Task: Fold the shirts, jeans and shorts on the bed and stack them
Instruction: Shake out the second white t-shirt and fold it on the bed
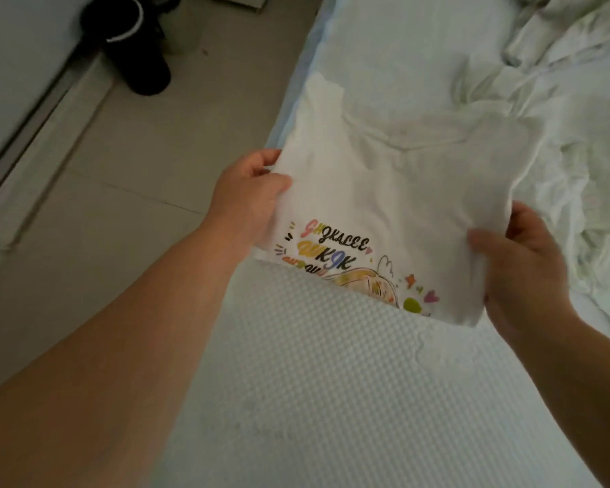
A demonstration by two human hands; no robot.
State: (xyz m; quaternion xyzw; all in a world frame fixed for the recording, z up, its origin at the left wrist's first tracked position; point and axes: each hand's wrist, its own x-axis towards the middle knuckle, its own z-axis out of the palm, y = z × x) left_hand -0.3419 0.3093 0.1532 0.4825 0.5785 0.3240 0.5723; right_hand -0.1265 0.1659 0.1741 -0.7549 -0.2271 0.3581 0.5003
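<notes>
A folded white T-shirt with a colourful print of letters and a cartoon figure is held just above the bed near its left edge. My left hand grips the shirt's left side, thumb on top. My right hand grips its right side, thumb on top and fingers underneath. The collar end points away from me and the printed end faces me.
Rumpled white bedding or clothing lies on the right and far part of the bed. A tiled floor runs along the left. A pair of dark boots stands on it at the top left.
</notes>
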